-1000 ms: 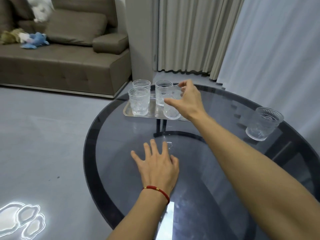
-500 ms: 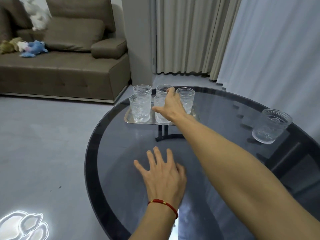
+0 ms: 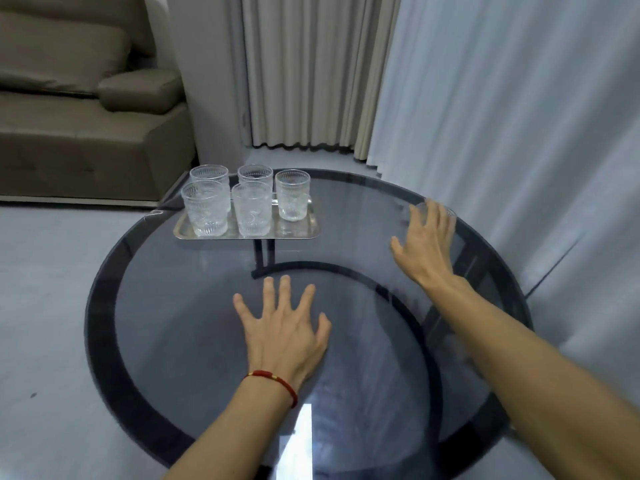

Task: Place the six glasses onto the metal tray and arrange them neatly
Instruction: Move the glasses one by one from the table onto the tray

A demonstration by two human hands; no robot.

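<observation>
On the far left of the round dark glass table [image 3: 180,306] lies a metal tray [image 3: 301,233] holding several clear textured glasses. Three stand in its back row [image 3: 292,195] and two in its front row [image 3: 251,209]; its front right corner is bare. Another glass [image 3: 451,213] stands at the table's far right, mostly hidden behind my right hand [image 3: 427,244]. That hand hovers at it with fingers spread, holding nothing. My left hand [image 3: 284,334], with a red bracelet on its wrist, lies flat and open on the table's middle.
A brown sofa [image 3: 86,133] stands beyond the table at the left. Beige curtains [image 3: 304,81] and a pale sheer curtain [image 3: 502,133] hang close behind the table's far and right edge. Grey floor lies to the left.
My right hand has let go of a glass on the tray and swung right to the lone glass. The view has turned right. My left hand has stayed flat.
</observation>
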